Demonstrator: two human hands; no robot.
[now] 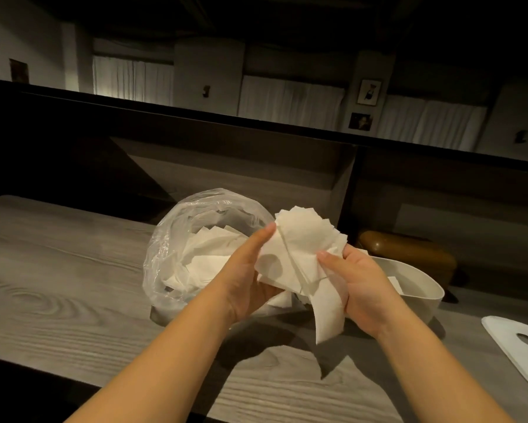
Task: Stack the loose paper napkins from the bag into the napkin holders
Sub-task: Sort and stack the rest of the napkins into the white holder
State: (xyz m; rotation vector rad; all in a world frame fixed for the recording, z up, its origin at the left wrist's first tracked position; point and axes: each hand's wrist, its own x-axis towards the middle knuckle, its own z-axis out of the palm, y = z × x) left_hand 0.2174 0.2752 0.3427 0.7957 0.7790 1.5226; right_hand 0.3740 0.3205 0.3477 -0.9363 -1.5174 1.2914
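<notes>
I hold a fanned bundle of white paper napkins above the counter with both hands. My left hand grips its left edge, thumb stretched along the top. My right hand pinches the right side, thumb on the front; one napkin hangs down below it. A clear plastic bag stands open just left of the bundle, with more loose napkins inside. A white oval napkin holder sits behind my right hand, partly hidden, a napkin showing inside it.
A white holder lid with an oval slot lies at the counter's right edge. A brown rounded box sits behind the white holder. The grey wood-grain counter stretches left; a dark raised ledge runs along the back.
</notes>
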